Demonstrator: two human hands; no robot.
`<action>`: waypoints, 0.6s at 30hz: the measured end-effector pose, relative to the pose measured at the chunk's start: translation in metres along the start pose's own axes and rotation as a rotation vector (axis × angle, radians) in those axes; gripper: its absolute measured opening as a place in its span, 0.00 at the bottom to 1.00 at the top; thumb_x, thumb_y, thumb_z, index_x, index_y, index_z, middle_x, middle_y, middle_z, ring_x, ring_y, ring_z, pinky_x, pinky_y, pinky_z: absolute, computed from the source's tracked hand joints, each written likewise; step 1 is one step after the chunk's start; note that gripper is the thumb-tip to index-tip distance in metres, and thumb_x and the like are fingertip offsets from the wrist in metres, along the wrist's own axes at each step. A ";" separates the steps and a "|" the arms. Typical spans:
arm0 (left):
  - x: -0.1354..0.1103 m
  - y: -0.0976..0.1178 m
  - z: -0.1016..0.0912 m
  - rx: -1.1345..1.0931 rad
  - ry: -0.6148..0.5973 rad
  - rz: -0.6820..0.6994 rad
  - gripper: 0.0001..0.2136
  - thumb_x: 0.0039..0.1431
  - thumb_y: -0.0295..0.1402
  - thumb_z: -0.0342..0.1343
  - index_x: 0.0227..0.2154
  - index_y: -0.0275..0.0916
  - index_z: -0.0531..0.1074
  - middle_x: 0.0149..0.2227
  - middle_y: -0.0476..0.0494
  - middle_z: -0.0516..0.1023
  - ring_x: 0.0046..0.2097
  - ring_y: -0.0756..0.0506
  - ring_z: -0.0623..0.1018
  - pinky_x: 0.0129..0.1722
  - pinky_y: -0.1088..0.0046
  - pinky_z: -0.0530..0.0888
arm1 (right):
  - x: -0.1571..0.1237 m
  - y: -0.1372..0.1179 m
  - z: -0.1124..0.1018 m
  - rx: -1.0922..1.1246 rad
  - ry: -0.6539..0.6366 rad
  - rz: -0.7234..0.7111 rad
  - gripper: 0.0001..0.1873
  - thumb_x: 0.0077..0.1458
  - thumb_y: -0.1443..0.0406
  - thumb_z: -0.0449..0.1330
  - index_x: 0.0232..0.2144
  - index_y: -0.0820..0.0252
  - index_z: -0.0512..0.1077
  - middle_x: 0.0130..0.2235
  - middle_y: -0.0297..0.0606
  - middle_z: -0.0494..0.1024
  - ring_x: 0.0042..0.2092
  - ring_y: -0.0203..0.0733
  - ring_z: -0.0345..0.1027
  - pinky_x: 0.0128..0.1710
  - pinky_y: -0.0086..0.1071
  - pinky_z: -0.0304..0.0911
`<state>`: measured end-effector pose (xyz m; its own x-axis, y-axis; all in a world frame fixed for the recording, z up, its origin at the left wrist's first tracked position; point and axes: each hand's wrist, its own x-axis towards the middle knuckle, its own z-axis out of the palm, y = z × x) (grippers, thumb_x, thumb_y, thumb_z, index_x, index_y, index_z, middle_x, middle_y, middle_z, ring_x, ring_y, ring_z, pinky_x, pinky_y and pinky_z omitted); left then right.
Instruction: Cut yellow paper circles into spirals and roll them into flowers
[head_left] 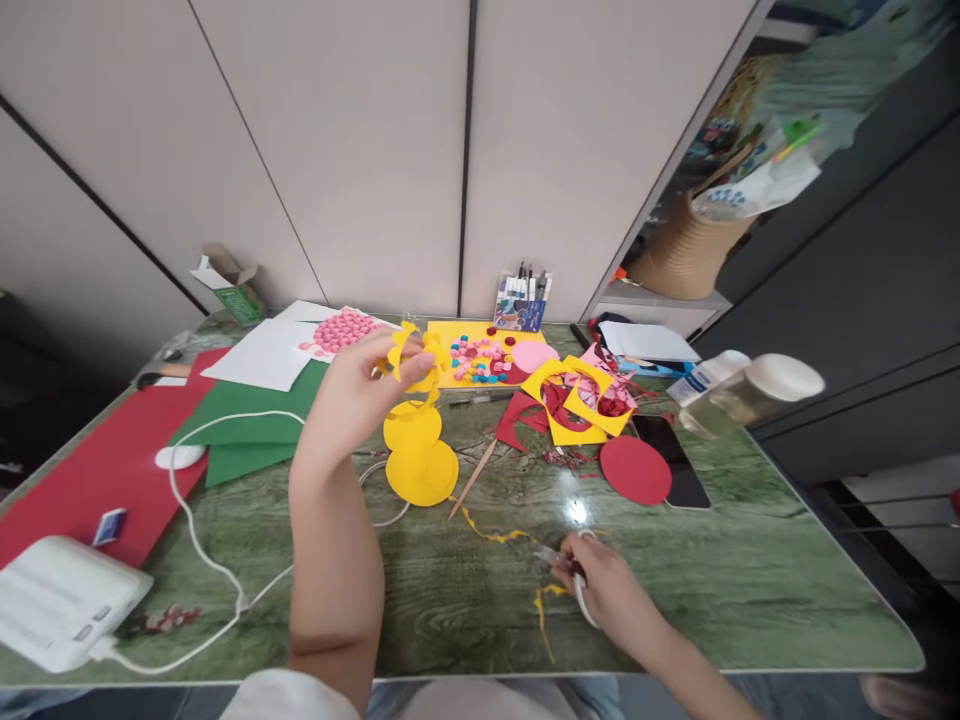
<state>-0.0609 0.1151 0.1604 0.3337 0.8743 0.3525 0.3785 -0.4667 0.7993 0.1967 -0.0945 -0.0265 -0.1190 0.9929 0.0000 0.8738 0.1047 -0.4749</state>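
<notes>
My left hand (352, 385), raised above the table, pinches a yellow scalloped paper piece (429, 368) between thumb and fingers. Just below it lie several overlapping yellow paper circles (421, 470). White-handled scissors (584, 603) are in my right hand (606, 588), low over the table near the front, their blades pointing left. Thin yellow paper trimmings (499, 537) lie on the table around the blades. Beside the yellow circles rests a pencil (474, 478), slanting. A red paper circle (635, 470) overlaps a dark phone (679, 470) to the right.
Cut yellow paper frames (574, 435) and red scraps (514, 425) are heaped behind. Pink balls (345, 330) sit on white paper at the back left. Green sheets (247, 420), red paper (97, 450), a white power bank (64, 605) with cable occupy the left. A lidded jar (720, 405) stands right.
</notes>
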 end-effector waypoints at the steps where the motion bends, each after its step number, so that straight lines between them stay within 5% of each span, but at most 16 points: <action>1: -0.001 0.000 -0.002 -0.005 0.008 0.000 0.10 0.57 0.38 0.53 0.25 0.39 0.72 0.32 0.47 0.75 0.36 0.47 0.71 0.34 0.72 0.67 | 0.004 0.006 0.000 -0.004 0.018 0.010 0.10 0.51 0.77 0.52 0.28 0.57 0.62 0.28 0.36 0.71 0.31 0.43 0.65 0.30 0.31 0.60; 7: -0.003 -0.005 -0.010 -0.054 0.051 -0.022 0.08 0.55 0.38 0.55 0.28 0.40 0.73 0.31 0.48 0.75 0.35 0.48 0.72 0.36 0.72 0.68 | 0.012 0.018 -0.024 0.001 0.112 0.122 0.04 0.54 0.70 0.53 0.31 0.57 0.60 0.30 0.38 0.72 0.30 0.43 0.67 0.31 0.33 0.63; 10: -0.002 -0.008 -0.014 -0.054 0.083 -0.013 0.08 0.54 0.38 0.56 0.26 0.39 0.73 0.31 0.48 0.75 0.36 0.47 0.72 0.38 0.72 0.68 | 0.000 0.011 -0.035 0.033 0.062 0.077 0.14 0.44 0.68 0.62 0.33 0.57 0.62 0.40 0.42 0.74 0.40 0.46 0.68 0.39 0.34 0.65; 13: -0.001 -0.010 -0.017 -0.035 0.102 -0.016 0.08 0.55 0.38 0.55 0.26 0.39 0.73 0.32 0.47 0.75 0.38 0.47 0.73 0.39 0.71 0.68 | -0.014 0.008 -0.030 0.053 0.047 0.028 0.14 0.39 0.73 0.60 0.32 0.56 0.66 0.47 0.42 0.74 0.46 0.49 0.67 0.44 0.37 0.64; 18: 0.003 -0.011 -0.018 -0.034 0.077 -0.050 0.09 0.54 0.38 0.55 0.26 0.38 0.72 0.31 0.46 0.74 0.36 0.46 0.72 0.36 0.72 0.67 | -0.014 0.021 -0.016 0.066 0.167 0.067 0.13 0.44 0.76 0.49 0.26 0.55 0.67 0.29 0.37 0.78 0.31 0.44 0.71 0.30 0.35 0.67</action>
<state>-0.0798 0.1253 0.1611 0.2473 0.9046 0.3473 0.3628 -0.4188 0.8325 0.2241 -0.1057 -0.0224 0.0227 0.9937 0.1097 0.8435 0.0399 -0.5356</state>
